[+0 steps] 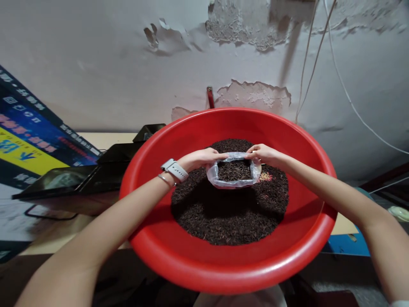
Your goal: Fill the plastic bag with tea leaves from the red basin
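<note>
A large red plastic basin (223, 268) fills the middle of the view and holds a heap of dark grains (223, 213). Over the heap, a small clear plastic bag (234, 172) is partly filled with the same grains. My left hand (200, 157) pinches the bag's left rim. My right hand (263, 154) pinches its right rim, so the mouth is stretched wide between them. A white watch and a thin bracelet sit on my left wrist.
A black tray-like device (79, 179) lies left of the basin on a pale table (105, 140). A blue and yellow printed board (28, 140) leans at the far left. The wall behind has peeling paint and hanging cables (338, 76).
</note>
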Demonstrator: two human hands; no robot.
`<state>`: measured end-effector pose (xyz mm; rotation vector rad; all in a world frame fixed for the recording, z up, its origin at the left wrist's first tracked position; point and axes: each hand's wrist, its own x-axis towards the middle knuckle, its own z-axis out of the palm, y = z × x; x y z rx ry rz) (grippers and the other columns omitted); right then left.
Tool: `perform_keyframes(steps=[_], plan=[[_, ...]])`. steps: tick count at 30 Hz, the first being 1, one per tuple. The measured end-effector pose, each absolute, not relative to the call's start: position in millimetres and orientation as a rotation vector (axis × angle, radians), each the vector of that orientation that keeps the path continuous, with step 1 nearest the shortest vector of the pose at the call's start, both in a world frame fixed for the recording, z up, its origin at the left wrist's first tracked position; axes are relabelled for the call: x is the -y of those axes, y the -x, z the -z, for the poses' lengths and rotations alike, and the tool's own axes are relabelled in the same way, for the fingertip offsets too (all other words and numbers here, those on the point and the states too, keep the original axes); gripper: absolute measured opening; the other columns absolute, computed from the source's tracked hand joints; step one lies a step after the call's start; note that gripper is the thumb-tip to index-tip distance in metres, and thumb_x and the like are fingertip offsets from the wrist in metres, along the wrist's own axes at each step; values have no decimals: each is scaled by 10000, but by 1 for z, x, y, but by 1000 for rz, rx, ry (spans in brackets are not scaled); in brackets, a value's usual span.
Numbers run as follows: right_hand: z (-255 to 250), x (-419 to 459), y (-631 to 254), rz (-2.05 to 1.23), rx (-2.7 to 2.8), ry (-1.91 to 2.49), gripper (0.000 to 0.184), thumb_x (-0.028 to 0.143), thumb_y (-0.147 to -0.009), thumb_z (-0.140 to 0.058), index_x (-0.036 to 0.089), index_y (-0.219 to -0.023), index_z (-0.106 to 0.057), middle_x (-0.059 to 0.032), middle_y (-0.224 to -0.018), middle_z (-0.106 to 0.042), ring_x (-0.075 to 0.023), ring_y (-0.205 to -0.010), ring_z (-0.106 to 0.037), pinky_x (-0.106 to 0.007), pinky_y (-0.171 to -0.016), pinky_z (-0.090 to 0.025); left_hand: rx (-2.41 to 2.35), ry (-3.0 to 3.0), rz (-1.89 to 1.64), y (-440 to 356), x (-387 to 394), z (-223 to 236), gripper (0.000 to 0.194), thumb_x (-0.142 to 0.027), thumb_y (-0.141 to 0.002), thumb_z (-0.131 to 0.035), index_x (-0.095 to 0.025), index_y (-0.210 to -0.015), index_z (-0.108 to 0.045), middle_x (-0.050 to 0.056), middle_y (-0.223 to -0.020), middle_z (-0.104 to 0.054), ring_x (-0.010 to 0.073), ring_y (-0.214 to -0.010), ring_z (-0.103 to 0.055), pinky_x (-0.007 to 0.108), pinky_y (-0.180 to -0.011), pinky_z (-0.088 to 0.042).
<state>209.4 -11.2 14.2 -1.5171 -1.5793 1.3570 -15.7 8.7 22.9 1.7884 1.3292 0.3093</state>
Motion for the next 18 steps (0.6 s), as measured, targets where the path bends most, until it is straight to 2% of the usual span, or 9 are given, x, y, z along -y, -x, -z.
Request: perform_keyframes(steps=[2,4,7,10,13,16,18], plan=[[-26,13,-207,-1269,1544,1501,131,103,-641,-644,138,-740,-566,16,-582,-488,-71,-492,-412,-225,-473,-349,-1313,-1860,-332,19,-9,-36,322,-432,-584,-702,-150,-675,-579,-32,-496,-483,95,-444,-423,223,-440,-329],[-38,18,-207,-1196,1528,1466,173,69,-633,-624,146,-768,-548,5,-617,-508,-78,-511,-446,-228,-477,-382,-1268,-1910,-356,24,-6,-50,287,-367,-563,-712,-149,-690,-577,-17,-560,-541,101,-492,-476,216,-471,-367],[-47,33,-212,-1088,1517,1470,223,122,-636,-657,163,-804,-517,-21,-714,-544,-102,-581,-509,-247,-501,-453,-1269,-1928,-307,35,7,-63,307,-378,-570,-706,-148,-726,-573,8,-645,-598,125,-581,-554,219,-532,-429],[-42,53,-218,-1190,1525,1592,315,210,-626,-706,172,-850,-488,-40,-780,-577,-128,-620,-556,-279,-513,-499,-1256,-1836,-205,45,24,-58,387,-449,-596,-690,-147,-815,-587,41,-768,-640,157,-713,-604,227,-591,-470],[-34,67,-218,-1380,1502,1616,250,148,-663,-657,160,-851,-493,-26,-688,-587,-127,-572,-563,-282,-520,-504,-1235,-1648,-232,47,37,-47,355,-437,-621,-674,-143,-806,-598,50,-800,-650,161,-778,-606,246,-660,-490],[-38,67,-211,-1324,1440,1543,98,77,-723,-570,148,-751,-508,-12,-574,-550,-115,-504,-534,-292,-528,-496,-1266,-1518,-450,40,42,-52,222,-348,-675,-637,-134,-689,-577,26,-681,-620,122,-667,-578,247,-655,-475],[-48,62,-204,-1242,1414,1513,115,81,-768,-535,150,-679,-509,-6,-515,-511,-109,-462,-502,-299,-511,-480,-1281,-1531,-593,33,43,-65,162,-281,-704,-611,-130,-659,-570,7,-633,-589,95,-611,-541,225,-619,-449]])
